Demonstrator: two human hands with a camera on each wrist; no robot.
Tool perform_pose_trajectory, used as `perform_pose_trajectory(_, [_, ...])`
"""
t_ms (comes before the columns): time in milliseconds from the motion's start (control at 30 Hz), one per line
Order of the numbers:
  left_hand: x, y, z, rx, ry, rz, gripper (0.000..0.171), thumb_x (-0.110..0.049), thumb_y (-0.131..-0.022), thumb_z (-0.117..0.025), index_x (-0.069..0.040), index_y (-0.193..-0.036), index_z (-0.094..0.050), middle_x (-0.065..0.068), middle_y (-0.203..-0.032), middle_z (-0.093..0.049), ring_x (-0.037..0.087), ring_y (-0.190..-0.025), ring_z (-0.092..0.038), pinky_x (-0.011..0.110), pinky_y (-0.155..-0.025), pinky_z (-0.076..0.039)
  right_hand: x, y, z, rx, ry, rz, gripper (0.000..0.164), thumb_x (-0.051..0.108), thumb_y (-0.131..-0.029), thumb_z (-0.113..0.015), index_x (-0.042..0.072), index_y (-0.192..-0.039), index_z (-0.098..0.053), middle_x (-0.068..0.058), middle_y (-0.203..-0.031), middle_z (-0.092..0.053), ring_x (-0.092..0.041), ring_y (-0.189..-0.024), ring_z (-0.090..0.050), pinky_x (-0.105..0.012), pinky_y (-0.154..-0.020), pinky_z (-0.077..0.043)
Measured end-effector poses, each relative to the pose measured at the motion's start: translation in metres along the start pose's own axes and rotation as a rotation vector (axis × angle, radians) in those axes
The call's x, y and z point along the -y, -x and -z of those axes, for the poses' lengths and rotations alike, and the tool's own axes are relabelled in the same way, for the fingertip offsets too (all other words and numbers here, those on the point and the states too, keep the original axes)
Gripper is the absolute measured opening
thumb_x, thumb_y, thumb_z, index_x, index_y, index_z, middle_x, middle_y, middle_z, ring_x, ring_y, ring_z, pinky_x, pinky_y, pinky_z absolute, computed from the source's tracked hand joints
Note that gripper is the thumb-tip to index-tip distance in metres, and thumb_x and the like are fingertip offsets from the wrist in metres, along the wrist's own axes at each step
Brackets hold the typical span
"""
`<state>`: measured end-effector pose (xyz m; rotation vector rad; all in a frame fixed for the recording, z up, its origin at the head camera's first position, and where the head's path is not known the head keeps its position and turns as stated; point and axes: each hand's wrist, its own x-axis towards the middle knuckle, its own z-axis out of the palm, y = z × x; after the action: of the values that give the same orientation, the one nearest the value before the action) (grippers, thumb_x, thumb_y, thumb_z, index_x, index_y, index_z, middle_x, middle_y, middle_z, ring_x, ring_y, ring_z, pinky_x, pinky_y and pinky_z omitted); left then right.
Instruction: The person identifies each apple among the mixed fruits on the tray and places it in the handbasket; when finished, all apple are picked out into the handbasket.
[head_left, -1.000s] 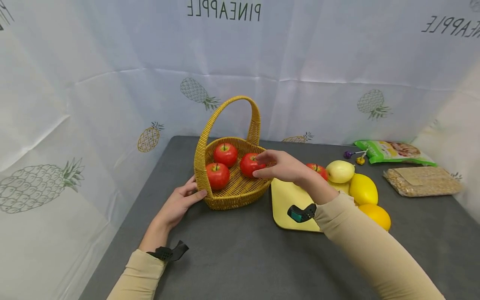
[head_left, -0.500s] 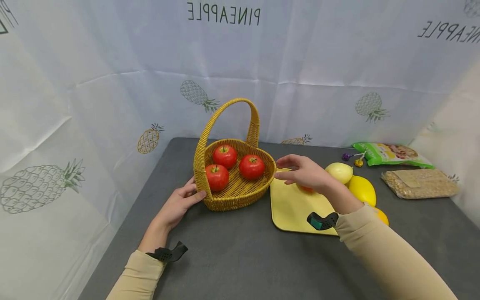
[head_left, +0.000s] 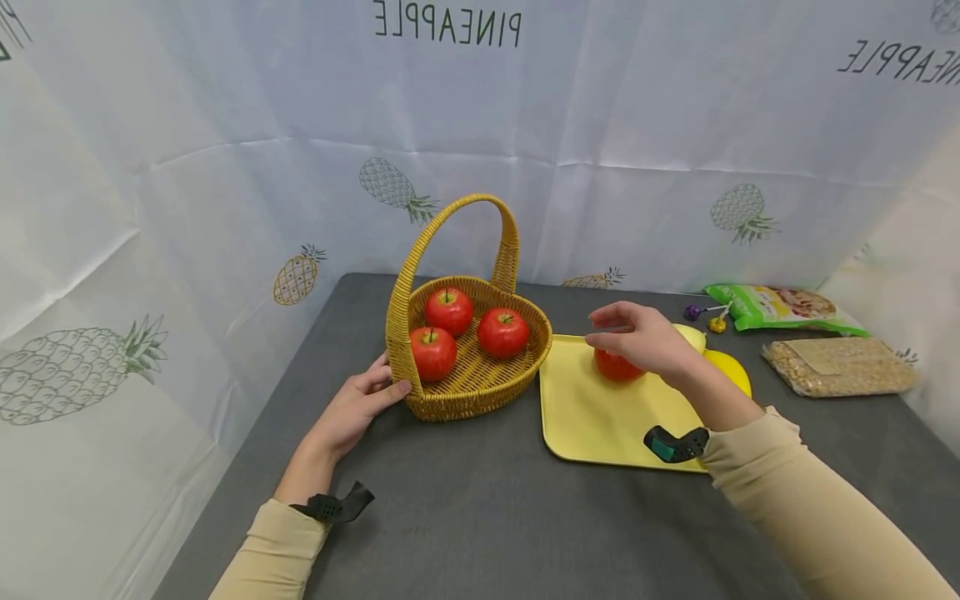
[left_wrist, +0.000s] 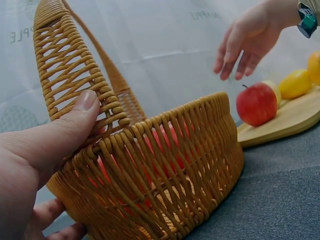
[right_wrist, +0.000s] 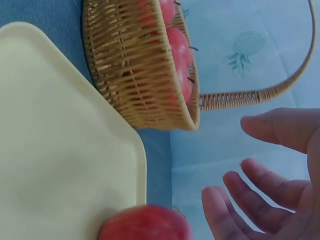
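A woven yellow basket (head_left: 457, 407) with a tall arched handle stands on the grey table, several red apples (head_left: 503, 333) inside being visible from above. My left hand (head_left: 360, 412) grips its left side, thumb (left_wrist: 80, 112) on the base of the handle and fingers partly hidden behind the weave. To the right, my right hand (head_left: 645, 337) hovers over a yellow tray (head_left: 600, 425), fingers spread and slightly bent around air. Just below it sits another red apple (head_left: 617, 367) on the tray. The left wrist view shows a gap between that apple and the fingertips.
Beyond the right hand lie a pale yellow fruit (head_left: 693, 336) and a bright yellow lemon (head_left: 729, 371). Farther right are two lollipops (head_left: 705, 315), a green snack bag (head_left: 787, 308) and a clear bag of grains (head_left: 840, 367). A pineapple-print curtain (head_left: 465, 108) hangs behind the table.
My right hand has left the apple in the basket and moved right, over the tray's apple. The left hand has stayed at the basket.
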<state>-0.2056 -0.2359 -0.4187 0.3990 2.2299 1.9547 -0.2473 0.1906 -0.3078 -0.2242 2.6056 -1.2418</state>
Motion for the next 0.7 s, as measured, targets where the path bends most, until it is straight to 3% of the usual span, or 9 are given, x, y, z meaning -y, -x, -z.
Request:
perform_pose_trajectory(233, [0.0, 0.0, -0.001, 0.004, 0.0, -0.006, 0.036, -0.022, -0.103, -0.066, 0.002, -0.13, -0.067, 0.009, -0.17, -0.017, 0.028, -0.156, -0.004, 0.059, -0.12, -0.016, -0.01, 0.004, 0.009, -0.04, -0.018, -0.035, 0.055, 0.031, -0.1, -0.069, 0.003, -0.143, -0.05, -0.022, -0.144, -0.052, -0.039, -0.118, -0.06, -0.053, -0.099, -0.05])
perform_pose_trajectory(700, [-0.001, 0.001, -0.001, 0.01, 0.004, -0.009, 0.04, -0.021, -0.104, -0.064, 0.005, -0.134, -0.063, 0.009, -0.17, -0.014, 0.028, -0.156, -0.002, 0.059, -0.119, -0.017, -0.031, 0.004, 0.015, -0.192, 0.017, -0.163, 0.059, 0.033, -0.098, -0.069, 0.001, -0.144, -0.049, -0.025, -0.145, -0.046, -0.045, -0.128, -0.044, -0.056, -0.101, -0.046])
